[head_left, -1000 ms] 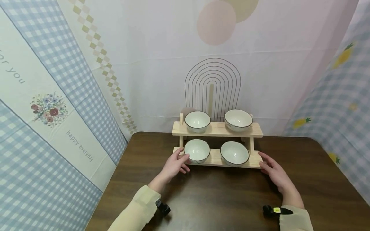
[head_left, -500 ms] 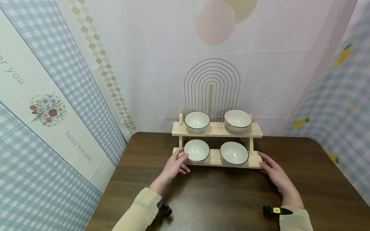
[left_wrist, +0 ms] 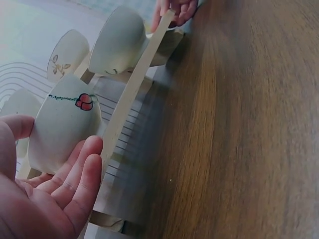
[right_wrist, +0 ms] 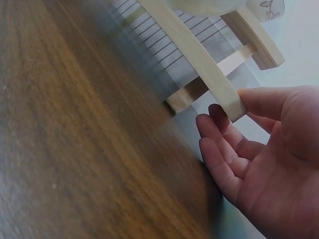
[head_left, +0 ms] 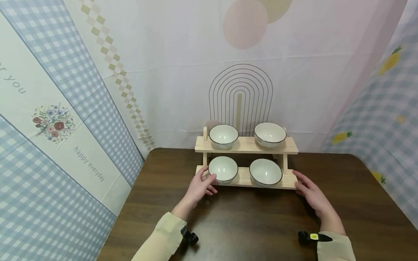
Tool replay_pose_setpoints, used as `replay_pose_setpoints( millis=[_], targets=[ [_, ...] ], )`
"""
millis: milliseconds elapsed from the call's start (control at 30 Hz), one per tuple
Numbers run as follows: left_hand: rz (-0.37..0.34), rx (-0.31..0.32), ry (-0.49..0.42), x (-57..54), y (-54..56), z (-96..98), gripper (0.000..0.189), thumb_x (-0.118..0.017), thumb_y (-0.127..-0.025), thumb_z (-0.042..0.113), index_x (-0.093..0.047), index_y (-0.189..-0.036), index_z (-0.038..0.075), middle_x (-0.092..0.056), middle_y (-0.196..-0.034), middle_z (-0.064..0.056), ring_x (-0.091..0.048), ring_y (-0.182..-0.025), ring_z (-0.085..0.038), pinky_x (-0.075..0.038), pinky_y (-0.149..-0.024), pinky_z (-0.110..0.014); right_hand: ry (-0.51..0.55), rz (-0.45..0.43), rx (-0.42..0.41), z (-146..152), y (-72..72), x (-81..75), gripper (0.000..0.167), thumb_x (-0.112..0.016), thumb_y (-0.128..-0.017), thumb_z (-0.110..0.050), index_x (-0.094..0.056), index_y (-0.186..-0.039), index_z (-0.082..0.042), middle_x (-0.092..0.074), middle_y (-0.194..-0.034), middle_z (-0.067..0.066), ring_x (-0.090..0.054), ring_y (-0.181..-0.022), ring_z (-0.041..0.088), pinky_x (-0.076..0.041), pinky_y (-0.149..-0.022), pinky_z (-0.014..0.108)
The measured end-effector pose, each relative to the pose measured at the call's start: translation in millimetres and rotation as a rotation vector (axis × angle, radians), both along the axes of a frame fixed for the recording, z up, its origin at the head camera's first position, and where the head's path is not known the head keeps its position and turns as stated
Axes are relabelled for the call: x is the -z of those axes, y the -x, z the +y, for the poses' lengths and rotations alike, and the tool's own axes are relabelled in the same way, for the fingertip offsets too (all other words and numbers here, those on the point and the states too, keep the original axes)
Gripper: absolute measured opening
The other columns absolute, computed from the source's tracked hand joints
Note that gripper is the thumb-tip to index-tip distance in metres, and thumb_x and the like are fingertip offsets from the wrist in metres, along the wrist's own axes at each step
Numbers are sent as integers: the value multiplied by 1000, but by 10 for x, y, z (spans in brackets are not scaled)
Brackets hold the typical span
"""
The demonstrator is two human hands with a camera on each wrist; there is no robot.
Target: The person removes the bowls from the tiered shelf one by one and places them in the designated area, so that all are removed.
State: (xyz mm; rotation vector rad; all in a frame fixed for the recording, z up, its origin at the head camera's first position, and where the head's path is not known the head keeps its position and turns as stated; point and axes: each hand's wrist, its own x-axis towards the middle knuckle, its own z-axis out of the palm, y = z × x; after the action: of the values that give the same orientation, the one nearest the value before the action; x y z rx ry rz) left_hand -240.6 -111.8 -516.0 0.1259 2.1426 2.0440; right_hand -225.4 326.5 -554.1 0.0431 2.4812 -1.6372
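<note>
A two-tier wooden rack (head_left: pixel 243 177) bears white bowls with dark rims, two on each shelf. My left hand (head_left: pixel 199 186) is at the lower left bowl (head_left: pixel 223 169), thumb at its near side and index finger at its left. In the left wrist view this bowl (left_wrist: pixel 65 124) shows a red painted motif, and the other fingers lie below it by the board's edge. My right hand (head_left: pixel 310 194) pinches the right end of the lower board (right_wrist: pixel 219 87), thumb on top and fingers beneath. The lower right bowl (head_left: pixel 266 172) and the upper bowls, left (head_left: pixel 223 135) and right (head_left: pixel 270 134), sit untouched.
The rack stands near the back edge of a dark wooden table (head_left: pixel 248 224). Behind it hangs a pale patterned cloth (head_left: pixel 176 90). Blue checked cloths flank the table at left (head_left: pixel 65 203) and right (head_left: pixel 385 134).
My left hand and forearm have shifted slightly to the right at the lower left bowl. The right hand keeps its place on the board, and the rack and bowls stand as before.
</note>
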Motion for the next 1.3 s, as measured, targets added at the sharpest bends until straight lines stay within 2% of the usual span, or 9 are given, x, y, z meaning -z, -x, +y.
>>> replay_pose_setpoints(
  millis=[100,267,367,500,700,933,1067,1200,1300],
  targets=[
    [-3,-10,-21,-6,0,12,67,-66,-106,22,-35,-161,0,-76,-101,-26,-75,-69,-28,-58,-58,-27,4,1,-1,-9,-10,-19,66,-42,-117,-38,-20,-171,-8,-28,-165,29,-45,-136,35,-49,-91,16],
    [-14,-26,-55,-7,4,31,65,-65,-105,18,-36,-160,-2,-73,-102,-33,-74,-69,-23,-59,-61,-27,-5,-2,-1,-11,-25,-37,66,-43,-117,-39,-20,-171,-9,-34,-160,28,-50,-129,25,-50,-93,18],
    [-20,-41,-84,-11,4,45,64,-64,-103,15,-38,-158,-4,-72,-100,-35,-73,-70,-21,-60,-63,-28,-5,-4,4,-13,-33,-45,67,-43,-117,-40,-21,-171,-9,-35,-159,27,-50,-130,27,-51,-94,19],
    [-23,-67,-109,-7,-3,56,63,-62,-101,10,-39,-157,-6,-72,-95,-33,-71,-68,-19,-61,-65,-28,-4,-1,5,-19,-39,-38,67,-43,-116,-40,-21,-171,-9,-34,-159,27,-48,-132,32,-50,-94,19],
    [-20,-82,-111,-31,-23,47,67,-61,-99,7,-37,-159,-8,-74,-89,-24,-70,-67,-19,-61,-65,-27,-7,0,7,-19,-34,-31,66,-43,-117,-39,-21,-172,-10,-34,-159,27,-49,-132,31,-50,-93,17],
    [-16,-85,-106,-64,-79,23,67,-59,-97,5,-39,-159,-8,-73,-84,-18,-70,-65,-19,-62,-65,-28,34,6,-4,-23,-33,-33,65,-43,-117,-36,-21,-172,-10,-25,-167,30,-41,-141,40,-47,-90,11],
    [-13,-76,-97,-79,-128,11,68,-58,-96,4,-39,-159,-8,-73,-82,-16,-71,-65,-19,-62,-64,-29,39,19,-1,-30,-32,-31,65,-45,-117,-35,-22,-171,-10,-30,-165,30,-52,-130,21,-48,-90,11],
    [-10,-56,-85,-85,-184,-1,69,-58,-95,4,-37,-160,-10,-73,-81,-13,-71,-67,-19,-62,-65,-29,34,27,1,-26,-39,-31,66,-46,-116,-37,-23,-171,-10,-31,-165,30,-51,-115,-1,-49,-91,12],
    [-16,-45,-78,-79,-235,-9,70,-58,-95,4,-36,-160,-9,-73,-81,-11,-71,-68,-20,-63,-66,-30,31,23,4,-24,-42,-31,66,-46,-116,-38,-23,-171,-11,-30,-166,30,-51,-116,-1,-49,-91,12]
  ],
)
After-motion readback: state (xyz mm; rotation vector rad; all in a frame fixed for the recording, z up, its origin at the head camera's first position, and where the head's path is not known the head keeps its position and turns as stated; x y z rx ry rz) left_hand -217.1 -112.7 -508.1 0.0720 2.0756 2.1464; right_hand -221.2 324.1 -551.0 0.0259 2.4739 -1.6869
